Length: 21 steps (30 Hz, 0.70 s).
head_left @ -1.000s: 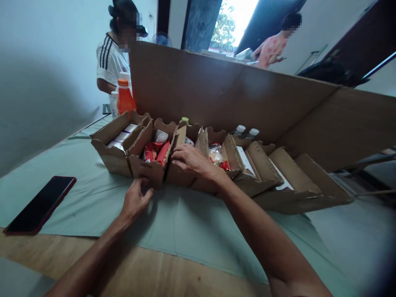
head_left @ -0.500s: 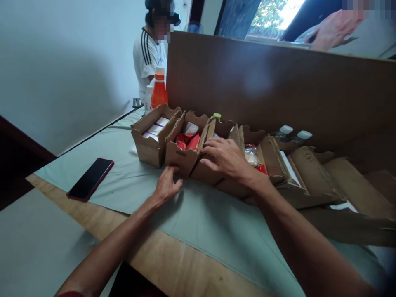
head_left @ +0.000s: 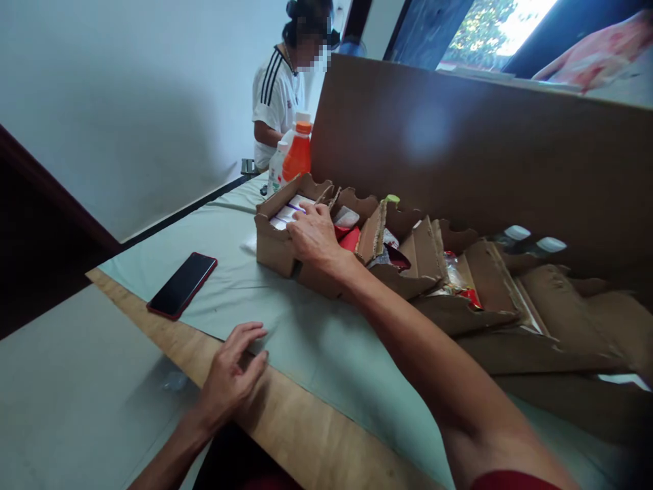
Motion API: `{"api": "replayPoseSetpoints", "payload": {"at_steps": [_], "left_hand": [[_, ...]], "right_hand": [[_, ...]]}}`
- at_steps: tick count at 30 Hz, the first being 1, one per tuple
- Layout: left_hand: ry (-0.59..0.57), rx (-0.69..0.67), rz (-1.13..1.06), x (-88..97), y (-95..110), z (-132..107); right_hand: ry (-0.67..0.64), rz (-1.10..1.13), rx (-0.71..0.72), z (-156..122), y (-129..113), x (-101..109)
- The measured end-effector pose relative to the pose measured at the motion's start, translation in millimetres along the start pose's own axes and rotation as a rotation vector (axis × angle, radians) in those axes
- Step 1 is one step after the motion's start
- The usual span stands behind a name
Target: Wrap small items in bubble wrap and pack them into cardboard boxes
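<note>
My right hand (head_left: 317,235) reaches over the leftmost cardboard bin (head_left: 275,253), its bent fingers apart at the small white boxes (head_left: 286,214) with purple lines inside. Nothing is visibly lifted in it, and part of the boxes is hidden behind the fingers. My left hand (head_left: 235,367) hovers near the table's front edge, fingers spread, holding nothing. Beside the right hand, the second bin contains red packets (head_left: 349,238) and a clear plastic-wrapped item (head_left: 347,217).
More cardboard bins (head_left: 490,275) run to the right along a tall cardboard panel (head_left: 459,150). A phone (head_left: 182,286) lies on the green cloth (head_left: 316,340). Behind the first bin stands an orange bottle (head_left: 297,155). A person (head_left: 278,95) in a white shirt is at the back.
My right hand has moved left from the middle bins to the first bin. My left hand has drawn back from the bins toward the table edge. The view has shifted left.
</note>
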<state>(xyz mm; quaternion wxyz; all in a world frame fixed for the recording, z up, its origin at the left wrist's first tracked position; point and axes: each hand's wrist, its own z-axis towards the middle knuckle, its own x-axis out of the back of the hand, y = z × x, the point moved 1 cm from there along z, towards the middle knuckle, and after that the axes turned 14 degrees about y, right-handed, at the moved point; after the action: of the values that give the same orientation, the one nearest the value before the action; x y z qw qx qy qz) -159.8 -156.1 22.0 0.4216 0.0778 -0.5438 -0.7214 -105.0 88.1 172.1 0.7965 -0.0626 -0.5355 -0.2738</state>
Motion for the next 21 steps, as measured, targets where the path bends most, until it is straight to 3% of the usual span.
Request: {"api": "replayPoseSetpoints", "payload": {"at_steps": [3, 6, 10, 13, 17, 21], "left_hand": [[0.100, 0.029, 0.083, 37.6, -22.8, -7.3], [0.172, 0.089, 0.135, 63.2, -37.1, -10.2], [0.312, 0.159, 0.137, 78.7, -36.8, -5.4], [0.404, 0.156, 0.123, 80.6, -28.2, 1.9], [0.421, 0.185, 0.069, 73.1, -17.3, 8.3], [0.328, 0.207, -0.154, 55.6, -10.4, 13.2]], "right_hand": [[-0.033, 0.013, 0.016, 5.1, -5.9, -5.0], [0.001, 0.040, 0.098, -6.7, -24.7, 6.5], [0.084, 0.126, 0.305, -53.8, -60.3, 39.0], [0.095, 0.214, 0.363, -106.5, -67.1, 68.9], [0.195, 0.263, 0.157, -175.8, -33.4, 97.5], [0.360, 0.311, -0.196, -236.3, 7.5, 104.0]]}}
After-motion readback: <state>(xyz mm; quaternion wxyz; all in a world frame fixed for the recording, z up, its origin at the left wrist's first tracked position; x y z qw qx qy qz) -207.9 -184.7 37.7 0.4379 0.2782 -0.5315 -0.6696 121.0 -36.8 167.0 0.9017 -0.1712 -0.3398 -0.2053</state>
